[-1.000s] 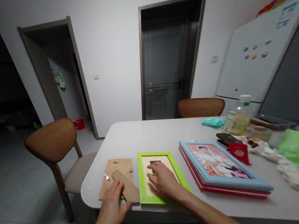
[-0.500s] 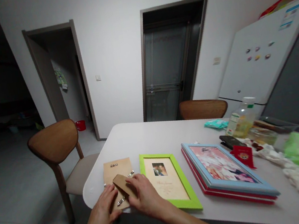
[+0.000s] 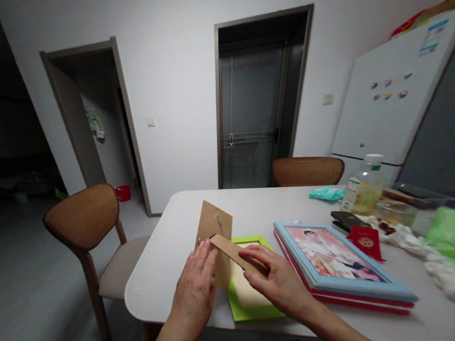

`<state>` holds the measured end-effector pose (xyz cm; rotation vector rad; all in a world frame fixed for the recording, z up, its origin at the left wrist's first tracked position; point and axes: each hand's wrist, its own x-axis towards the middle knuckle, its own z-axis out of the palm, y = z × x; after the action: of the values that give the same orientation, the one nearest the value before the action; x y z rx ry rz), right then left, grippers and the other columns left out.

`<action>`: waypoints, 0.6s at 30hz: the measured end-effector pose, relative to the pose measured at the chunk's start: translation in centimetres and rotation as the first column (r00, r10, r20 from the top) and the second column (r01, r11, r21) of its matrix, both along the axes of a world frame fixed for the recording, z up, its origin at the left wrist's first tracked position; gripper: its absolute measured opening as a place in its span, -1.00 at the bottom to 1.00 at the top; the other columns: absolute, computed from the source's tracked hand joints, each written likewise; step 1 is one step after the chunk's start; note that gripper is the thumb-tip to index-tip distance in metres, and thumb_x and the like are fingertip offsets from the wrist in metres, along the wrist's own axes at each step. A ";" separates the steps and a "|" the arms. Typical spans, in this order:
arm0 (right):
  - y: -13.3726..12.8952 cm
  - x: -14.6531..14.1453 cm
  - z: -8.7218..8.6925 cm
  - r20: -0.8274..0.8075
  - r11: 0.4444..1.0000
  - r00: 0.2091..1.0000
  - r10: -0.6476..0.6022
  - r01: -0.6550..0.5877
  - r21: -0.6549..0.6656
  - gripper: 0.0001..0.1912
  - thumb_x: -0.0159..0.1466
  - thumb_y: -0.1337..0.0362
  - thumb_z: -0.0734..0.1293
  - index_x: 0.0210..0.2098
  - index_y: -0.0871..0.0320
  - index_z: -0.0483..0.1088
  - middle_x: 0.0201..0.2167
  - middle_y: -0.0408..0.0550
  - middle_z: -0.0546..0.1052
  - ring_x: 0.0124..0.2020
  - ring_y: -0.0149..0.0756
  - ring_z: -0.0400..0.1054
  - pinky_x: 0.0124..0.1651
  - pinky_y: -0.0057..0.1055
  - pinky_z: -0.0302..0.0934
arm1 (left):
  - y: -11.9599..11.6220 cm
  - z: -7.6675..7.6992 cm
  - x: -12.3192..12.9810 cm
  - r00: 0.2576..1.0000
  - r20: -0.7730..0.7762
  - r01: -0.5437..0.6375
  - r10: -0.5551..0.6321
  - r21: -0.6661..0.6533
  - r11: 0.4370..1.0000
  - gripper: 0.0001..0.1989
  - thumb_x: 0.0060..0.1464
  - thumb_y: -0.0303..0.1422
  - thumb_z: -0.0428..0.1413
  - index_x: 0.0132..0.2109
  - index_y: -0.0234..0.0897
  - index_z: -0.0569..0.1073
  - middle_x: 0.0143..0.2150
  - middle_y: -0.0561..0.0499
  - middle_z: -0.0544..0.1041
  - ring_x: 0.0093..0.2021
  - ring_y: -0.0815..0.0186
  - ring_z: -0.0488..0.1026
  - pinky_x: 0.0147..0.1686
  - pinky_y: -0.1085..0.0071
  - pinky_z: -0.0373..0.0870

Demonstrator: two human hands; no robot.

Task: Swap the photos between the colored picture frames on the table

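The right hand (image 3: 278, 281) is half closed, its thumb and fingers pinching the stand (image 3: 228, 247); the left hand (image 3: 194, 286) has its fingers nearly straight at the left side of the board (image 3: 213, 219), its grip hidden. Between the hands, the stand slants from the left fingertips down to the right hand. The board tilts up off the table (image 3: 156, 264), long axis running away from the person, beside and partly over the green frame (image 3: 255, 312).
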<state>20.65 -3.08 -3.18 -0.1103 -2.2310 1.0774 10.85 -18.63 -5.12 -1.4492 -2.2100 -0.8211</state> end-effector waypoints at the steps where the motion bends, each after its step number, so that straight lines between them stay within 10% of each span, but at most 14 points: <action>1: 0.4 0.2 0.2 -0.003 1.000 1.000 -0.018 0.018 0.002 -0.69 -0.06 0.35 0.27 -0.27 0.10 0.40 -0.24 -0.04 0.39 -0.18 -0.24 0.25 -0.08 -0.29 0.15 | 0.5 0.2 0.2 1.000 0.018 0.015 -0.016 0.014 1.000 -0.32 -0.25 -0.68 -0.05 0.09 -0.22 0.09 0.20 -0.10 0.06 0.19 0.20 -0.06 0.09 0.11 0.05; 6: 2.7 1.2 0.8 0.041 0.995 0.997 -0.059 0.056 0.083 -0.68 -0.07 0.34 0.28 -0.27 0.09 0.42 -0.21 -0.04 0.39 -0.16 -0.22 0.26 -0.07 -0.28 0.13 | 3.0 0.3 1.4 0.976 0.208 0.052 -0.069 0.090 0.995 -0.29 -0.27 -0.66 0.03 0.10 -0.28 0.08 0.20 -0.16 0.04 0.18 0.18 -0.03 0.11 0.14 0.03; 18: 6.9 2.6 -4.5 0.329 0.963 0.936 -0.126 0.035 0.268 -0.69 -0.05 0.33 0.22 -0.31 0.16 0.46 -0.25 0.04 0.41 -0.20 -0.21 0.28 -0.11 -0.33 0.13 | 6.4 -5.8 2.9 0.902 0.424 0.131 -0.084 -0.083 0.988 -0.58 -0.16 -0.54 0.04 -0.06 -0.38 0.32 0.04 -0.23 0.30 0.05 0.12 0.21 0.06 0.13 0.09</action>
<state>23.24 3.81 -7.63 -0.2964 -2.6349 0.7565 13.73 -12.20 -10.88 -1.5765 -2.5377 -1.1599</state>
